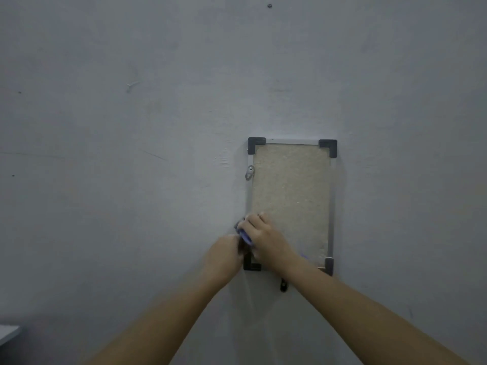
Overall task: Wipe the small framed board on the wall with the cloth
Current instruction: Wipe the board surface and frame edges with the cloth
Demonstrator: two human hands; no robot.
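A small framed board (291, 185) hangs upright on the grey wall, with a tan fibre face, a thin metal frame and dark plastic corner caps. My right hand (263, 238) lies over its lower left part, pressing a purple cloth (243, 233) against the frame's left edge. Only a strip of the cloth shows beside the fingers. My left hand (224, 255) sits just left of the board's bottom left corner, touching the right hand. Whether the left hand grips the frame or the cloth is hidden.
A metal hanging lug (249, 172) sticks out of the frame's left side. A small dark fitting (283, 285) shows below the board. A screw (269, 5) sits high on the wall. A pale ledge (9, 334) juts in at the bottom left.
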